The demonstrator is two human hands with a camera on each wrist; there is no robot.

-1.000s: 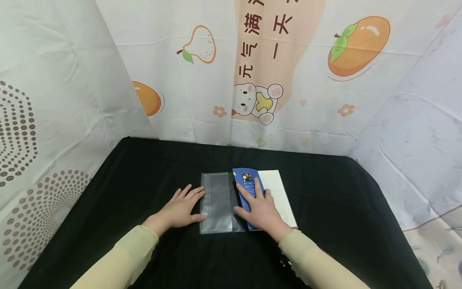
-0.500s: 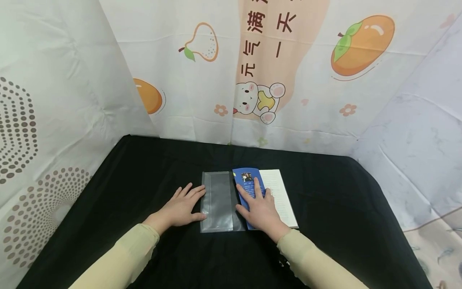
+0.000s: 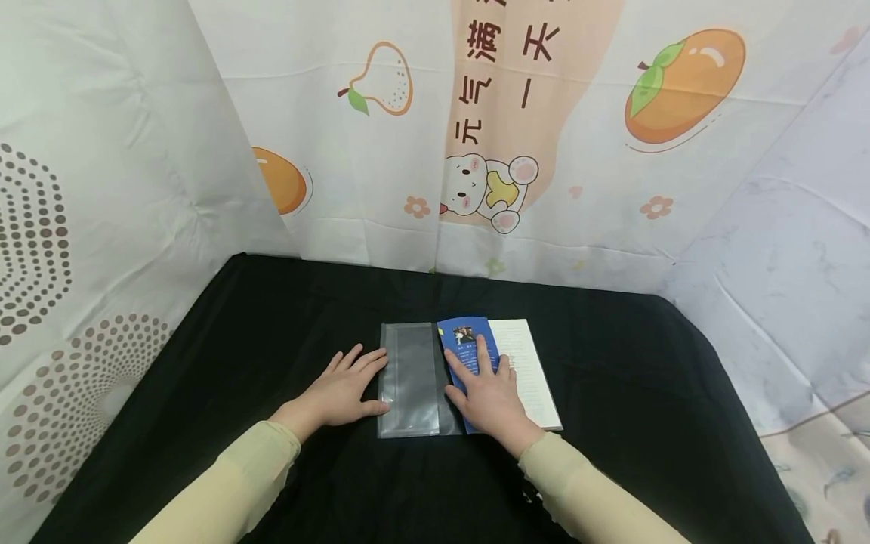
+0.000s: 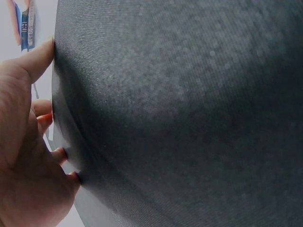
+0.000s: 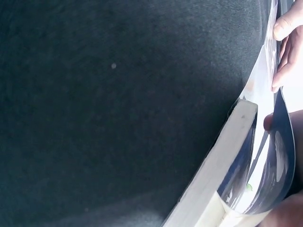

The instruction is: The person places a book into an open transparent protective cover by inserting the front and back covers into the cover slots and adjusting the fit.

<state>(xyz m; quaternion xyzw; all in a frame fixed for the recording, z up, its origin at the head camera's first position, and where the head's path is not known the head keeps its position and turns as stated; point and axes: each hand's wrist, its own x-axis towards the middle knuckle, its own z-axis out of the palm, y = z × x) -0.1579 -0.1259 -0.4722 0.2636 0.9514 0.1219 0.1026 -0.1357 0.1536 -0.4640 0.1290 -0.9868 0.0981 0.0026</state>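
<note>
A clear plastic book cover lies spread on the black cloth in the head view. My left hand touches its left edge, fingers spread and the thumb lower down. To the right lies an open book, white pages showing, its blue flap lying on the left side. My right hand rests on that blue flap with extended fingers. In the right wrist view the book's page edge appears, the blue flap bowed beside it. The left wrist view has the left hand at the cloth, the cover barely visible.
Black cloth covers the table, and its far edge meets a printed white curtain. White patterned sheets hang at the left and right.
The head view has shifted slightly. Both hands stay on the cover and flap, the right thumb having moved a little to the right.
</note>
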